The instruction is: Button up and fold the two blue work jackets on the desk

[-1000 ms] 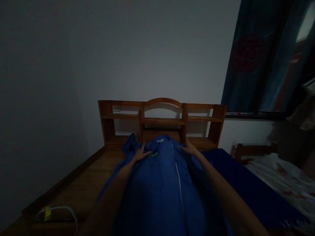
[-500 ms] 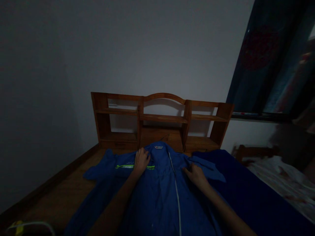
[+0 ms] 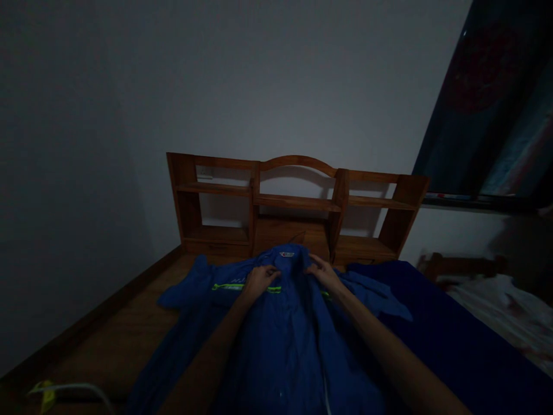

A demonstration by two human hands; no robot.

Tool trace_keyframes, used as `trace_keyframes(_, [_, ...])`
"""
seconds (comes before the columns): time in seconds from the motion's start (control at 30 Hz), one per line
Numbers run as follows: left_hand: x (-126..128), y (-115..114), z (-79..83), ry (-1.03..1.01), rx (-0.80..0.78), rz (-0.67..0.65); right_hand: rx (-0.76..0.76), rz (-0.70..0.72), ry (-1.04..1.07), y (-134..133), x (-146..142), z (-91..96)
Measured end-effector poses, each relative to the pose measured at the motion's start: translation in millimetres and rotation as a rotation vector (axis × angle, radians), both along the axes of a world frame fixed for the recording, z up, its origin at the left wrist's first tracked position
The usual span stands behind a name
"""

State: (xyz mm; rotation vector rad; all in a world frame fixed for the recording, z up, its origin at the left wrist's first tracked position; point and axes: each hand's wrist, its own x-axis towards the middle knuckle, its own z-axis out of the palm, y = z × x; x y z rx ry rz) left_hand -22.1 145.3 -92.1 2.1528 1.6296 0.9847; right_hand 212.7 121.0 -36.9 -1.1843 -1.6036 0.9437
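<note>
A blue jacket [image 3: 276, 340] lies spread with its front up and its collar toward the headboard. A pale label shows inside the neck, and yellow-green strips cross the chest. My left hand [image 3: 260, 280] is closed at the edge of the left front panel, just below the collar, fingertips pinching the cloth. My right hand [image 3: 325, 273] grips the right front edge near the collar, thumb and fingers together on the fabric. Both sleeves lie out to the sides. Dim light blurs the lower part of the jacket.
A wooden headboard [image 3: 298, 202] with open shelves stands behind the jacket against the wall. Dark blue cloth [image 3: 432, 323] covers the surface at right, bare wood [image 3: 108, 323] shows at left. A pale cable [image 3: 73, 386] with something yellow lies at lower left.
My right hand has moved up and inward from the right chest to the collar edge, drawing that front panel toward the middle. My left hand has shifted slightly along its panel.
</note>
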Motion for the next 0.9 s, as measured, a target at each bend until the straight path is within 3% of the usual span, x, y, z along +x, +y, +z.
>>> trace_keyframes(0.1, [-3.1,0.2,-4.1,0.014,0.043,-0.092,-0.036,0.187,-0.017,9.4,-27.9,-12.7])
trace_keyframes(0.2, [-7.7,4.0,-10.9,0.053,0.063,-0.173,-0.04,0.313,-0.04,8.3,-37.1,-37.4])
trace_keyframes(0.27, [-9.9,7.6,-14.7,0.063,0.091,-0.2,0.041,0.314,-0.04,5.0,-34.1,-53.5])
trace_keyframes(0.37, [-10.3,11.4,-15.9,0.065,0.111,-0.138,0.294,0.224,-0.077,1.2,-25.7,-67.1])
trace_keyframes(0.47, [-7.6,10.6,-10.6,0.083,0.16,0.049,0.46,0.152,-0.198,-0.4,-21.4,-68.5])
trace_keyframes(0.6, [-0.7,3.0,1.3,0.128,0.196,0.198,0.482,0.166,-0.429,-0.5,-21.5,-67.4])
trace_keyframes(0.73, [11.2,-8.1,8.0,0.091,0.043,0.143,0.478,0.183,-0.574,-0.5,-20.7,-69.9])
trace_keyframes(0.9, [22.9,-12.8,6.5,-0.041,-0.106,-0.049,0.447,0.179,-0.592,-1.4,-18.7,-71.3])
